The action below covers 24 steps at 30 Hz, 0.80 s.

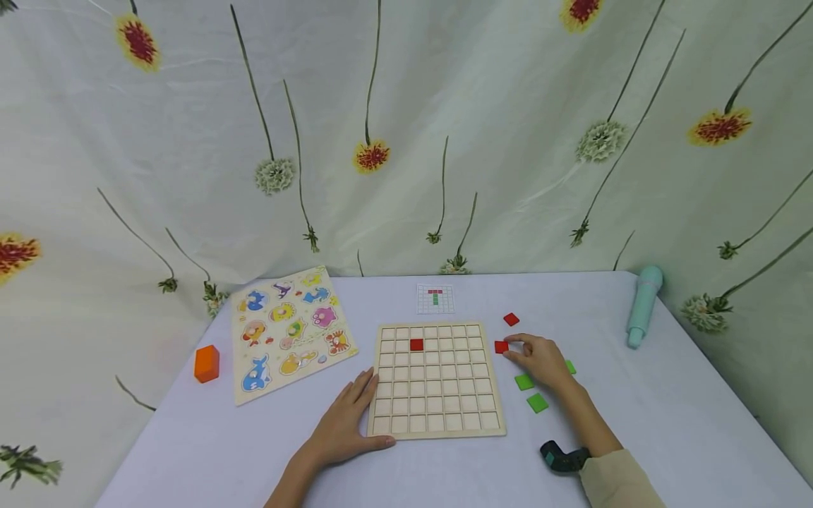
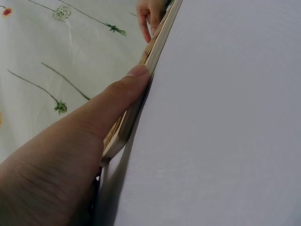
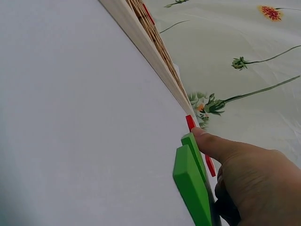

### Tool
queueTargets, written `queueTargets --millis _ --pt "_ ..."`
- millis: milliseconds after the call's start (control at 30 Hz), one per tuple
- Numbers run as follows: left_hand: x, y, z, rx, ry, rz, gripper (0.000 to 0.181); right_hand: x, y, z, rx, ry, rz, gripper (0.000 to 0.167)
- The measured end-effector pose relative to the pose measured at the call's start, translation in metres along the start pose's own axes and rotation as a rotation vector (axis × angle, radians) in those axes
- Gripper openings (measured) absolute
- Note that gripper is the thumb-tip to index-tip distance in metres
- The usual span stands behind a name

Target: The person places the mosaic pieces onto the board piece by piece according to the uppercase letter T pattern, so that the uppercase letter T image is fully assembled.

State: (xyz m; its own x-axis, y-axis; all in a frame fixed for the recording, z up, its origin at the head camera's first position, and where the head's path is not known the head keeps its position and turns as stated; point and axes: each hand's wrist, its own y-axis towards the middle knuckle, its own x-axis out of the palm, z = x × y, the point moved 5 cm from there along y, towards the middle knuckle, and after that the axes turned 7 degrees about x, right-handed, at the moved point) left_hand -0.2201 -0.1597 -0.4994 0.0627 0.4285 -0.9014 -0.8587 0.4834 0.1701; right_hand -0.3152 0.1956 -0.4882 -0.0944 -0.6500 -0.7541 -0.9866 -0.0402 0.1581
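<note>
A wooden grid board lies flat on the table, one red square tile in a cell of its upper part. My left hand rests at the board's near left corner, fingers fairly straight along the left side and thumb on the near edge. Just right of the board, my right hand pinches another red tile between thumb and index finger. A third red tile lies beyond it. Green tiles lie beside and partly under the right hand; two also show large in the right wrist view.
Behind the board lies a small pattern card with red and green squares. An animal puzzle board and an orange block are at left. A teal microphone-shaped object lies far right; a black device is by the right wrist.
</note>
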Motion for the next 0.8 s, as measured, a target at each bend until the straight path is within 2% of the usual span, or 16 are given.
queueTargets --millis 267,433,600,800 --pt "0.000 0.000 -0.001 -0.006 -0.010 -0.007 0.112 -0.003 0.000 -0.002 -0.046 0.020 0.037 0.032" --pt "0.001 0.000 0.000 -0.004 -0.010 -0.012 0.112 -0.006 -0.002 -0.008 -0.041 0.031 0.048 0.031" --pt "0.000 0.000 0.000 0.007 0.000 -0.004 0.112 -0.006 -0.001 -0.020 -0.063 0.048 0.060 0.030" --pt "0.000 0.000 0.001 0.000 -0.009 -0.007 0.112 0.004 0.003 -0.039 -0.131 0.070 0.093 0.029"
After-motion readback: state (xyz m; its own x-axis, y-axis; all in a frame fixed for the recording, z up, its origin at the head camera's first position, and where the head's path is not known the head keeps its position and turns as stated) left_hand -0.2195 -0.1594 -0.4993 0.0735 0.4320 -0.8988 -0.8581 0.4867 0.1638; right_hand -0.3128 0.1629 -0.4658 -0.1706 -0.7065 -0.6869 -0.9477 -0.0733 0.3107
